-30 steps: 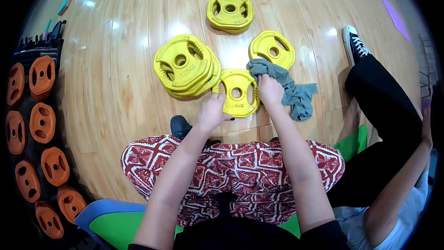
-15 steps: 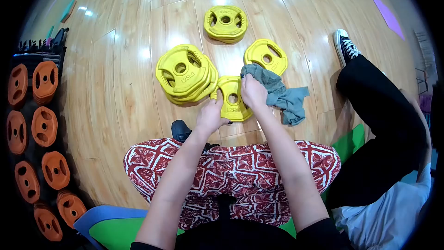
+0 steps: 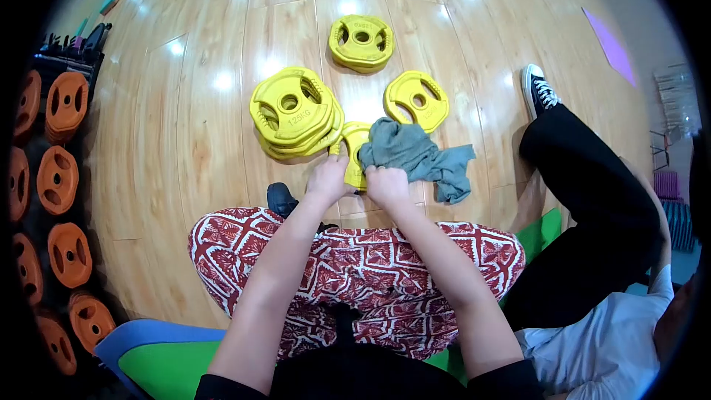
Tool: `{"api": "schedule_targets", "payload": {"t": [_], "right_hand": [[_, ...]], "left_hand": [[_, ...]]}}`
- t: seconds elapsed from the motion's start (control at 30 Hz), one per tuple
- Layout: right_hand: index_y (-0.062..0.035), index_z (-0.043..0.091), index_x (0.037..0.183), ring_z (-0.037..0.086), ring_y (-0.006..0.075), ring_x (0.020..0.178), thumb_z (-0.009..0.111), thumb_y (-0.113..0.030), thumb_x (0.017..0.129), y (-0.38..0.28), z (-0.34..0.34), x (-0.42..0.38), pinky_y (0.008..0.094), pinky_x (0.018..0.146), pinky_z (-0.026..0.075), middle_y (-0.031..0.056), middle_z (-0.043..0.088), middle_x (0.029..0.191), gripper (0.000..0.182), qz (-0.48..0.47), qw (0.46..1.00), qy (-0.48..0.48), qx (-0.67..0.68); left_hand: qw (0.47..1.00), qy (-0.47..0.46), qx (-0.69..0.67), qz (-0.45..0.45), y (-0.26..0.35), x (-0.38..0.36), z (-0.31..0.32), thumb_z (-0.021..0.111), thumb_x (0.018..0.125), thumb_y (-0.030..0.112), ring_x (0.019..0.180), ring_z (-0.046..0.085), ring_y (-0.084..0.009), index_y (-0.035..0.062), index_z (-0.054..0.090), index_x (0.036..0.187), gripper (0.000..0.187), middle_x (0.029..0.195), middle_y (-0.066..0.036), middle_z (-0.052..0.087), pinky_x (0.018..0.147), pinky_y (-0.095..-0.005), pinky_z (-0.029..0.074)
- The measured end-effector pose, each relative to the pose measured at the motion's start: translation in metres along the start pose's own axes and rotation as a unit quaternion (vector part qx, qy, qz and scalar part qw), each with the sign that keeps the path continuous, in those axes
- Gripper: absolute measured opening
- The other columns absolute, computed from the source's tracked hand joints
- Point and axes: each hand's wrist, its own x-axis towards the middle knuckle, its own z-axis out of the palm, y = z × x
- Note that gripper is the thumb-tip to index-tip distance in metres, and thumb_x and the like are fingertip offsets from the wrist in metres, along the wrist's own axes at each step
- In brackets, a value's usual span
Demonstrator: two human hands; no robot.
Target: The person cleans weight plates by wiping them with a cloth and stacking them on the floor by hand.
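Note:
A yellow weight plate [image 3: 354, 135] lies on the floor in front of my crossed legs. My left hand [image 3: 329, 179] grips its left edge with curled fingers. A grey-green cloth [image 3: 406, 150] covers the right part of this plate and trails off to the right. Bunched cloth is pinched in my right hand [image 3: 389, 186] at the plate's lower right; some fingertips are hidden. To the left is a stack of yellow plates [image 3: 298, 117] marked 1.25KG. Another yellow plate [image 3: 429, 91] lies beyond the cloth, and a small yellow stack [image 3: 361, 48] sits farther away.
Orange weight plates [image 3: 69, 255] hang in a rack along the left. A person in black trousers [image 3: 592, 170] sits close on my right, one sneaker [image 3: 538, 90] on the wooden floor [image 3: 185, 148]. Green mat [image 3: 167, 370] lies under me. A purple mat [image 3: 609, 46] is far right.
My right hand has moved down toward me from the plate's upper right to its lower right, drawing the cloth over the plate. My left hand keeps its hold. The camera view has shifted slightly.

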Motion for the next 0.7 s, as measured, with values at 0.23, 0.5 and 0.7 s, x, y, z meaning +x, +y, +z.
{"api": "schedule_targets", "payload": {"t": [0.23, 0.5, 0.7], "right_hand": [[-0.0048, 0.054, 0.077, 0.056, 0.0406, 0.066, 0.035, -0.029, 0.086, 0.034, -0.029, 0.005, 0.0498, 0.061, 0.042, 0.0214, 0.058, 0.07, 0.032, 0.234, 0.905, 0.225, 0.275], [-0.0115, 0.05, 0.062, 0.057, 0.0226, 0.046, 0.046, -0.022, 0.077, -0.009, 0.019, 0.0, 0.0375, 0.043, 0.044, 0.0088, 0.056, 0.053, 0.018, -0.108, 0.983, 0.15, 0.001], [-0.0133, 0.053, 0.07, 0.061, 0.02, 0.056, 0.044, -0.017, 0.076, 0.053, 0.013, 0.008, 0.0372, 0.062, 0.04, 0.0063, 0.062, 0.063, 0.011, 0.032, 0.992, 0.072, -0.099]], "left_hand": [[1.0, 0.012, -0.015, -0.009, -0.005, -0.001, 0.007, 0.076, 0.057, 0.031, 0.096, 0.052, -0.0319, 0.0061, 0.017, 0.133, 0.1, 0.107, -0.018, 0.049, 0.081, -0.037, 0.045], [0.997, -0.011, 0.076, 0.007, -0.01, 0.004, 0.012, 0.079, 0.052, 0.023, 0.092, 0.055, -0.0281, -0.0011, 0.045, 0.109, 0.071, 0.096, -0.014, 0.053, 0.077, -0.0352, 0.047], [0.998, 0.048, 0.027, 0.035, -0.019, -0.005, -0.001, 0.074, 0.057, 0.016, 0.091, 0.053, -0.0291, 0.0138, 0.051, 0.101, 0.05, 0.096, -0.013, 0.049, 0.078, -0.0381, 0.045]]}}
